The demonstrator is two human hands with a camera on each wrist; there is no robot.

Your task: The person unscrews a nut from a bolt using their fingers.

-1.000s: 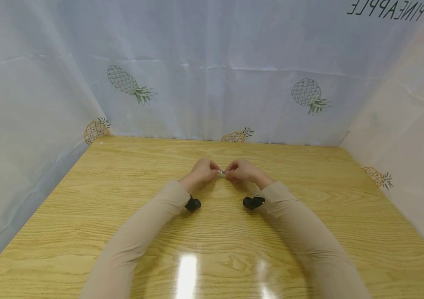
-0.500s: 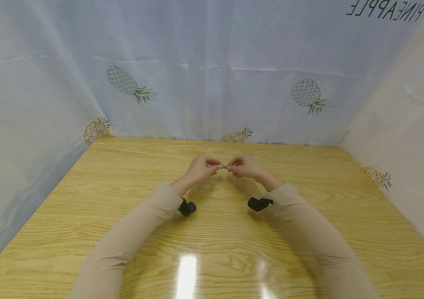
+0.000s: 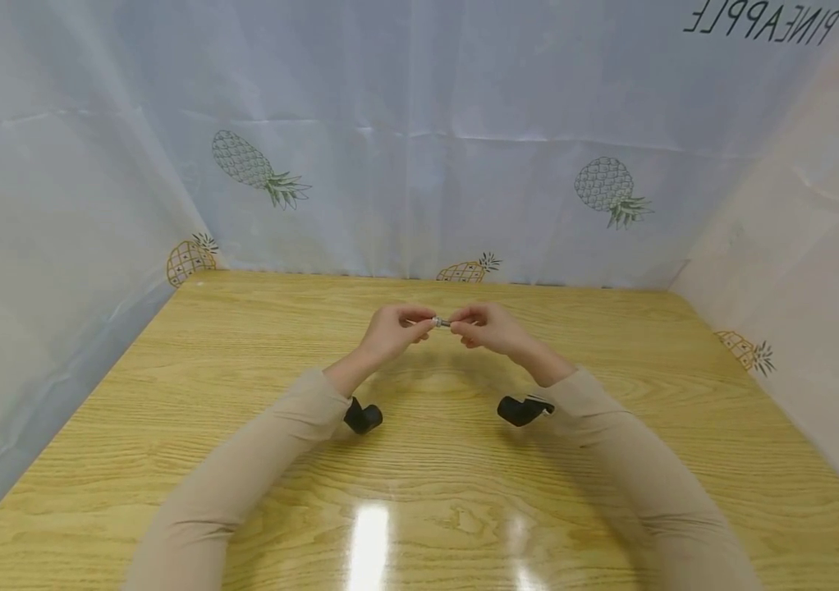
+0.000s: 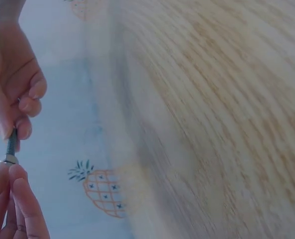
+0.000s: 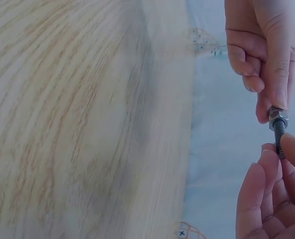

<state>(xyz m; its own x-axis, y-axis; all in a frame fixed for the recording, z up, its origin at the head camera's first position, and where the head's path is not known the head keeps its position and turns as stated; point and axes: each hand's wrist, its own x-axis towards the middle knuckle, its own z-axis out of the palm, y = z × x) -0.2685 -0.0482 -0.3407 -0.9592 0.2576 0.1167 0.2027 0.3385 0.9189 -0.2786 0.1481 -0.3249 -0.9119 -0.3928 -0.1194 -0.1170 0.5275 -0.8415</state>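
A metal bolt (image 3: pixel 445 322) is held lengthwise between both hands, above the table. My left hand (image 3: pixel 387 332) pinches its thicker end between thumb and fingers. My right hand (image 3: pixel 495 330) pinches the far end of the threaded shank (image 4: pixel 11 144). In the right wrist view a hex nut (image 5: pixel 278 119) sits on the bolt right at the left fingertips, with bare thread between it and the right thumb. The left fingers partly cover the thick end, so the bolt's head is mostly hidden.
The wooden table (image 3: pixel 419 460) spreads beneath both arms, with glare near its front. White curtains printed with pineapples stand behind it and on both sides; the back curtain (image 3: pixel 405 189) meets the far edge. Black wrist mounts (image 3: pixel 364 417) hang below the sleeves.
Both hands have risen with the bolt, moving up in the head view. The forearms have spread somewhat apart at the wrists, while the fingers still pinch the bolt's two ends.
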